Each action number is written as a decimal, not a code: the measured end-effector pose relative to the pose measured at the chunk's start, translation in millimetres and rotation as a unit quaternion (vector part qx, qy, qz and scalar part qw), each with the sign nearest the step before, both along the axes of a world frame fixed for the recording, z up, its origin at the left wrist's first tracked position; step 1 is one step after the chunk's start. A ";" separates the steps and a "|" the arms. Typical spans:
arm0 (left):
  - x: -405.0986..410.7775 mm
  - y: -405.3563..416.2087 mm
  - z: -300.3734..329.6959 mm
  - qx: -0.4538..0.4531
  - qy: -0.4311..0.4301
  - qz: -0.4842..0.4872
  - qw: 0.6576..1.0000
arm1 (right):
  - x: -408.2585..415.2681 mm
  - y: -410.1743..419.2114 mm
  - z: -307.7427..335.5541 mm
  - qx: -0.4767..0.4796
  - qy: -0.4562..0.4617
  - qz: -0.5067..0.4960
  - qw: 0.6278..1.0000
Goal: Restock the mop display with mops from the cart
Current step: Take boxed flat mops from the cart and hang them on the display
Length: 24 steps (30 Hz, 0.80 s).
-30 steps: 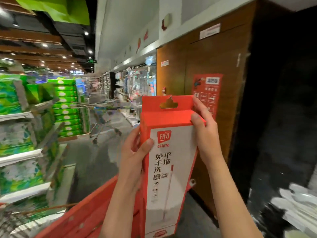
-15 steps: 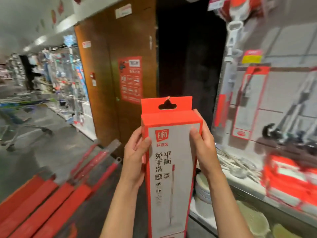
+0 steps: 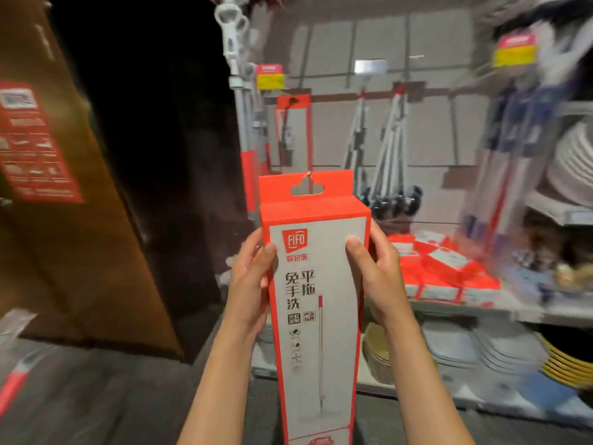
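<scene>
1. shop aisle, dim and blurred at the edges, with a pegboard wall ahead; that is the setting, and what follows runs from nearest to farthest.
2. nearest, the left hand (image 3: 250, 281) and right hand (image 3: 378, 277) both grasp the mop box (image 3: 316, 300), thumbs on its printed front, fingers wrapped round the side edges just below the top.
3. the mop box is held upright in mid-air, in front of the display, its lower end out of view past the bottom of the frame.
4. it looks like a long, thin cardboard carton: probably light and stiff, but top-heavy to swing and easy to dent at the corners. the smooth print may slip, so holding the edges suits it.
5. its red hang tab (image 3: 306, 186) with the cut-out hole is likely the part to steer onto a peg; keep fingers off it.
6. beyond, a shelf (image 3: 513, 311) carries small red packs.
7. farthest, a matching hung box (image 3: 293, 130) and bare mops (image 3: 388, 149) hang on the pegboard (image 3: 430, 130).
</scene>
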State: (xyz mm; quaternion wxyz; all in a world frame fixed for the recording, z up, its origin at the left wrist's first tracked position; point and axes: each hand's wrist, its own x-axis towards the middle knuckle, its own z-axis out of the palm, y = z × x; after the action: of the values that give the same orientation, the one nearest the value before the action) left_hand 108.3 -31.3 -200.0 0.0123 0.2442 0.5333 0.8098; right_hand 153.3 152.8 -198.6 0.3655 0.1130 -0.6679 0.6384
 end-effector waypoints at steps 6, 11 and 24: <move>-26.3 96.2 -13.1 0.046 -0.041 -0.126 0.990 | 12.4 81.8 -6.1 0.022 -0.013 -0.119 0.993; -54.9 185.8 -16.5 0.038 -0.058 -0.199 0.978 | 15.9 149.9 -6.7 0.018 -0.029 -0.200 0.979; -93.2 390.1 -34.0 0.010 -0.034 -0.325 0.945 | 22.7 290.3 -16.8 -0.008 -0.060 -0.381 0.923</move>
State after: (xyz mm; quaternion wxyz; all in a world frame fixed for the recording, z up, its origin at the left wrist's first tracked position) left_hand 15.1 358.7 -234.0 0.2906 0.3762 0.4164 0.7750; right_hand 176.0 443.1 -215.4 0.5415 -0.1915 -0.6760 0.4618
